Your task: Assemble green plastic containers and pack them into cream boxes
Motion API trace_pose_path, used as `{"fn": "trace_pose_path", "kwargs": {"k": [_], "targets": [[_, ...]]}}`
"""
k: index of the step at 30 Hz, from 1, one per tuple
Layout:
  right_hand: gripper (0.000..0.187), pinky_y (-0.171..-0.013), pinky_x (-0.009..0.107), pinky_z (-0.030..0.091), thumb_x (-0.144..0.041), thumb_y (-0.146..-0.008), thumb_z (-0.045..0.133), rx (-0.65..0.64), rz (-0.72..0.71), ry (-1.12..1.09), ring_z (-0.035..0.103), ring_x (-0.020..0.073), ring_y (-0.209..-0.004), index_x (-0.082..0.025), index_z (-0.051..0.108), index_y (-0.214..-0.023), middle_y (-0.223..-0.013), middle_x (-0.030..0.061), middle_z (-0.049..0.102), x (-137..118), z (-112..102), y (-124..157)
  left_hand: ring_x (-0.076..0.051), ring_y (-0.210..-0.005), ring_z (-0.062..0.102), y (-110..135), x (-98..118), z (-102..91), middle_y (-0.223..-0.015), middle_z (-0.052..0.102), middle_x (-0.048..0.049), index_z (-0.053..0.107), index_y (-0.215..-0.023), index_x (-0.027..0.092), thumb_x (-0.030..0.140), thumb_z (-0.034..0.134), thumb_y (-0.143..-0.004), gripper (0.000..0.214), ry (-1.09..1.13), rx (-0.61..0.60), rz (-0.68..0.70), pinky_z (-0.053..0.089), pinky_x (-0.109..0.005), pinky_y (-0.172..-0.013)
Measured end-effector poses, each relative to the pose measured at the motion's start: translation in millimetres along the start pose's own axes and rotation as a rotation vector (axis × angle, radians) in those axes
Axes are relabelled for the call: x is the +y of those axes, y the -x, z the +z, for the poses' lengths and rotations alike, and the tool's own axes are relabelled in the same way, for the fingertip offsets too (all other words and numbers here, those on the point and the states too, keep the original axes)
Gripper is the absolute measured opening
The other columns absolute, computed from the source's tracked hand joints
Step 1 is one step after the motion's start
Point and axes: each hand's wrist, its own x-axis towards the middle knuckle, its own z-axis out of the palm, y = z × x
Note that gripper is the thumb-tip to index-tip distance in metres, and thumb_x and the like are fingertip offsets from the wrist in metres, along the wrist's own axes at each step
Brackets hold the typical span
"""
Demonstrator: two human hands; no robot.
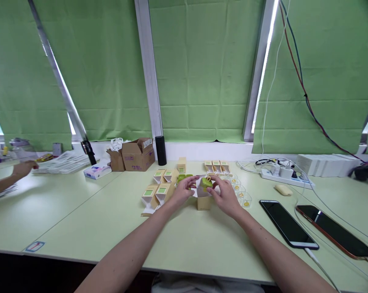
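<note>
My right hand (225,197) pinches a small green piece with a yellowish loop on top (206,182) between thumb and fingers. The piece is over the mouth of an open small cardboard box (203,203), which stands on the table with its white inner flaps raised. My left hand (184,190) is at the box's left side, fingers curved and apart, close to a flap; contact is hard to tell. More green pieces (181,177) lie partly hidden behind this hand. To the right are several clear plastic cups with yellow centres (241,193).
Several small boxes with green labels (162,190) stand left, three more (217,167) at the back. Two phones (287,223) (338,230) with cables lie right, near a power strip (286,177). Brown cartons (138,154) stand behind. Another person's hand (23,168) is far left.
</note>
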Motion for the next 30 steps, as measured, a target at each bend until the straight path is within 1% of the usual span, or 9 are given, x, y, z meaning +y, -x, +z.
{"fn": "trace_pose_path", "kwargs": {"k": [5,10,16,18,21,25,30], "targets": [[0.027,-0.094,0.044,0.041,-0.027,-0.098,0.055,-0.041,-0.067,0.042,0.070,0.0248,-0.092,-0.025,0.054,-0.125,-0.109,0.0057,0.075,-0.7,0.8,1.3,-0.020,-0.101,0.062,-0.6,-0.5,-0.4,-0.129,0.068,-0.0128,0.069,-0.127,0.015,0.003,0.057,-0.054,0.075,0.002,0.004,-0.006,0.048,-0.027,-0.081],[0.025,-0.090,0.043,0.041,-0.022,-0.094,0.057,-0.063,-0.097,0.036,0.066,0.0259,-0.096,-0.024,0.054,-0.119,-0.111,0.0064,0.073,-5.4,1.5,4.2,-0.018,-0.099,0.061,-1.0,-2.2,-0.8,-0.130,0.068,-0.0130,0.070,-0.126,0.015,0.003,0.058,-0.054,0.074,-0.018,0.021,0.010,0.049,-0.027,-0.081],[0.024,-0.085,0.039,0.042,-0.020,-0.086,0.062,-0.080,-0.053,-0.019,0.061,0.0268,-0.096,-0.025,0.056,-0.110,-0.106,0.0048,0.070,-10.9,1.5,6.5,-0.017,-0.097,0.061,-1.9,-5.6,-2.3,-0.135,0.067,-0.0137,0.070,-0.128,0.014,0.002,0.058,-0.055,0.075,-0.055,0.035,0.029,0.050,-0.029,-0.084],[0.020,-0.083,0.038,0.042,-0.022,-0.088,0.061,-0.076,-0.059,-0.045,0.060,0.0261,-0.095,-0.025,0.057,-0.107,-0.104,0.0048,0.069,-11.3,1.6,6.1,-0.017,-0.097,0.061,-1.6,-5.5,-1.9,-0.136,0.066,-0.0137,0.070,-0.128,0.014,0.001,0.057,-0.055,0.075,-0.077,0.048,0.033,0.050,-0.029,-0.085],[0.008,-0.081,0.037,0.042,-0.024,-0.095,0.055,-0.064,-0.070,-0.060,0.059,0.0250,-0.091,-0.025,0.059,-0.102,-0.097,0.0049,0.068,-10.0,3.4,4.3,-0.018,-0.100,0.061,-0.9,-5.1,-0.8,-0.137,0.067,-0.0138,0.070,-0.131,0.014,0.000,0.057,-0.056,0.077,-0.099,0.046,0.036,0.051,-0.030,-0.087],[0.011,-0.079,0.036,0.043,-0.023,-0.099,0.050,-0.033,-0.030,-0.074,0.059,0.0243,-0.088,-0.025,0.061,-0.097,-0.090,0.0045,0.068,-5.4,9.2,1.7,-0.019,-0.102,0.063,0.0,-5.5,-0.5,-0.138,0.067,-0.0138,0.069,-0.133,0.015,0.000,0.057,-0.059,0.077,-0.131,0.048,0.056,0.052,-0.031,-0.088],[0.010,-0.081,0.036,0.046,-0.021,-0.096,0.054,0.009,-0.003,-0.149,0.061,0.0242,-0.092,-0.025,0.062,-0.093,-0.096,0.0047,0.069,-1.4,16.1,0.8,-0.019,-0.102,0.064,0.8,-5.6,-1.4,-0.140,0.066,-0.0131,0.069,-0.134,0.017,-0.001,0.058,-0.061,0.076,-0.160,0.039,0.071,0.053,-0.033,-0.092]]}}
